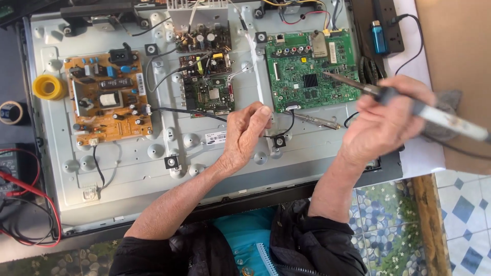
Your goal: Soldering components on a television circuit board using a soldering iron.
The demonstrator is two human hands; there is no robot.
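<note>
A flat-screen television lies face down with its grey metal back panel (128,163) exposed. My right hand (383,120) grips a soldering iron (409,105) whose tip (327,74) rests over the green main board (307,71). My left hand (245,130) pinches a thin black wire (189,111) near the panel's middle, just left of the green board. An orange power board (107,99) sits at the left, and a smaller dark board (209,92) in the centre.
A yellow tape roll (48,87) and another roll (10,112) lie left of the panel. Red and black meter leads (30,189) curl at lower left. A blue lighter (378,37) rests on a black power strip (383,25). A metal probe (317,120) lies below the green board.
</note>
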